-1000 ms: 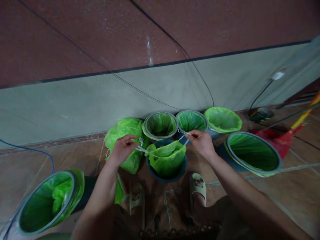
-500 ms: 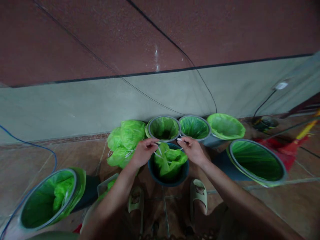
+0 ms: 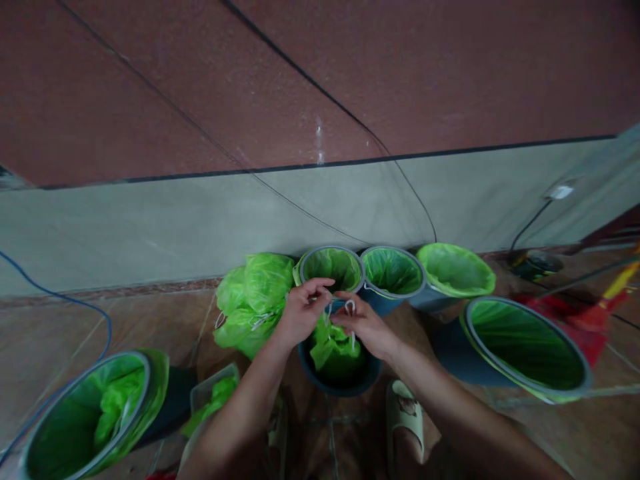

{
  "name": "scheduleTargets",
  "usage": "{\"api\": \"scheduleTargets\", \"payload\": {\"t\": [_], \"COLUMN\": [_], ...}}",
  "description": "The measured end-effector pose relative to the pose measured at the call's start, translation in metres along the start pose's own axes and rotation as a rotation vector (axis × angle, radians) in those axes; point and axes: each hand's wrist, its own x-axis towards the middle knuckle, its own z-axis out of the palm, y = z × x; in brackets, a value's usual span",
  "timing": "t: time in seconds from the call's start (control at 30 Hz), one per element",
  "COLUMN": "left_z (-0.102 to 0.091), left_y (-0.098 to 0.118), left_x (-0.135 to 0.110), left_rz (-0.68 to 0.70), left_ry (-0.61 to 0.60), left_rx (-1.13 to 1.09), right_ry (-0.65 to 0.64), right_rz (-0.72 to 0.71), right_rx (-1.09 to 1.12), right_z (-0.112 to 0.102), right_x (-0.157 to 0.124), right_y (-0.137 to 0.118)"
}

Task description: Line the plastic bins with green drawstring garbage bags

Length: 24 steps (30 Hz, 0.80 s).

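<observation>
A dark blue bin [image 3: 340,383] stands on the floor in front of me with a bright green bag [image 3: 333,347] gathered up inside it. My left hand [image 3: 303,310] and my right hand [image 3: 367,327] meet just above the bin. Each hand pinches a white drawstring [image 3: 350,308] of the bag, and the strings loop between my fingers. My sandalled foot [image 3: 405,417] is beside the bin.
Tied green bags [image 3: 253,300] lie left of the bin. Three lined bins [image 3: 393,272] stand along the wall behind. A larger lined bin [image 3: 527,343] lies tipped at right, another [image 3: 85,417] at lower left. A clear tub [image 3: 213,400] holds green bags. A red dustpan [image 3: 580,320] and cables are at right.
My hands, first wide apart pulling the strings, have come together over the bin. The bag's mouth has drawn closed into a bunch. The view has tilted down a little.
</observation>
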Motion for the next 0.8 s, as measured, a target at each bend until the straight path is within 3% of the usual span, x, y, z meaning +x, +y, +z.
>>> {"api": "scheduleTargets", "payload": {"t": [0.1, 0.23, 0.33, 0.4, 0.47, 0.63, 0.8], "left_z": [0.009, 0.017, 0.024, 0.031, 0.039, 0.054, 0.053], "left_y": [-0.006, -0.029, -0.048, -0.059, -0.067, -0.085, -0.088], "left_x": [0.0, -0.003, -0.011, -0.017, -0.023, -0.034, -0.033], "left_rz": [-0.035, -0.18, -0.236, -0.2, -0.144, -0.147, -0.18], "left_ry": [-0.011, 0.129, -0.016, -0.182, -0.264, -0.285, -0.314], "left_rx": [-0.094, -0.214, -0.223, -0.144, 0.031, 0.328, 0.524], "right_ry": [-0.136, -0.108, -0.131, -0.119, -0.082, 0.034, 0.073], "right_rz": [0.006, -0.043, 0.003, 0.042, 0.049, 0.012, 0.062], "right_rx": [-0.192, -0.19, -0.071, 0.02, 0.122, 0.376, 0.415], "right_z": [0.007, 0.002, -0.009, -0.015, -0.021, -0.031, -0.035], "right_x": [0.006, 0.01, 0.009, 0.007, 0.007, 0.01, 0.011], "right_y": [0.014, 0.007, -0.01, -0.02, -0.028, -0.037, -0.034]}}
